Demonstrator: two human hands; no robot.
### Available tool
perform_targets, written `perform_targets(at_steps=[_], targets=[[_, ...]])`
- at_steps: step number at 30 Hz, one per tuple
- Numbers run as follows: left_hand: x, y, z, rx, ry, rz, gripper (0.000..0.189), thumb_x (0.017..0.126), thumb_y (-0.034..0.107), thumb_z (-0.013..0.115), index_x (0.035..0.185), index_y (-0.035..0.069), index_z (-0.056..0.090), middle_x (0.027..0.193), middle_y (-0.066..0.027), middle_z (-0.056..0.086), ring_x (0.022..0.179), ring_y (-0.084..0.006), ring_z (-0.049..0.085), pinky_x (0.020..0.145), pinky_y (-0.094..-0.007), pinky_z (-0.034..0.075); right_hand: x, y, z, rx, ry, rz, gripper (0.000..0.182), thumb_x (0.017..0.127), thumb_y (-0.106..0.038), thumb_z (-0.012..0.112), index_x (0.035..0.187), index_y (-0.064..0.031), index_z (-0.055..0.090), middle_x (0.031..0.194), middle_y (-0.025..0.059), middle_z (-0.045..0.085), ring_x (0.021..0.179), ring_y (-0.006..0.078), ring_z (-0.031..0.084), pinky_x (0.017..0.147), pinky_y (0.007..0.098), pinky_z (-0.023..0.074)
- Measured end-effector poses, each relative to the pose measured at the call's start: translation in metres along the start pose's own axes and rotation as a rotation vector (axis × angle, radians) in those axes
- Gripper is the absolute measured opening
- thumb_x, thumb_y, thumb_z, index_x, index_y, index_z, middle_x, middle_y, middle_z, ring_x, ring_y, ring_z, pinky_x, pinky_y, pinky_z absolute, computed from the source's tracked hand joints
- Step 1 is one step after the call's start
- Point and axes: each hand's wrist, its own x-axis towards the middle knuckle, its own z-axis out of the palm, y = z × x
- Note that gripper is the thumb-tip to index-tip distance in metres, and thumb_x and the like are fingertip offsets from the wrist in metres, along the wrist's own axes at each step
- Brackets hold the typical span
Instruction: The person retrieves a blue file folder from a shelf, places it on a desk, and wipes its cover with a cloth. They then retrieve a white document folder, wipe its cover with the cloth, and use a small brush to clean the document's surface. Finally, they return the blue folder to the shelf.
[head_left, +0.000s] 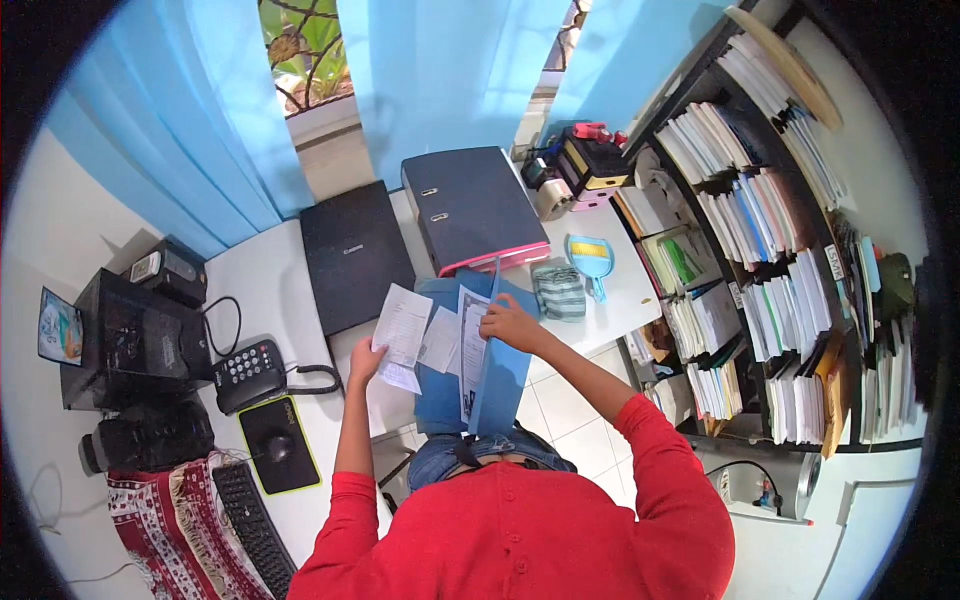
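A blue folder lies open before me, over the desk edge and my lap. My left hand grips printed paper slips at their left edge, above the folder's left side. Another small paper lies beside them on the folder. With its fingers at the folder's raised middle flap, my right hand pinches the upper part of a sheaf of printed documents. Whether it also grips the flap is hard to tell.
Behind the folder rest a dark lever-arch binder and a black Canon scanner. A folded striped cloth and a blue dustpan lie at right. Left are a telephone and mouse pad. A paper-filled shelf stands right.
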Motion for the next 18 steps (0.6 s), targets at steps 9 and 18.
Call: perform_targets(at_steps=[9,18], targets=[[-0.014,0.079,-0.004,-0.338,-0.139,0.038,0.027,0.068,0.009,0.063,0.092,-0.002,0.059,0.082,-0.0117,0.063,0.074,-0.0157,0.059,0.065,-0.0278,0.045,-0.045,0.007,-0.025,0.076,0.019,0.157,0.007,0.074,-0.013,0.047,0.07,-0.0176,0.052,0.077,-0.0064,0.053,0.088,0.0124,0.048,0.09,0.043,0.024],[0.001,0.071,0.089,0.275,-0.015,0.247,0.032,0.065,0.019,0.066,0.089,-0.001,0.058,0.08,-0.0192,0.06,0.073,-0.0314,0.059,0.066,-0.0359,0.045,-0.055,0.009,-0.031,0.098,0.101,0.22,0.006,0.073,-0.014,0.048,0.069,-0.0173,0.051,0.076,-0.0067,0.053,0.086,0.0126,0.049,0.089,0.0429,0.0245]])
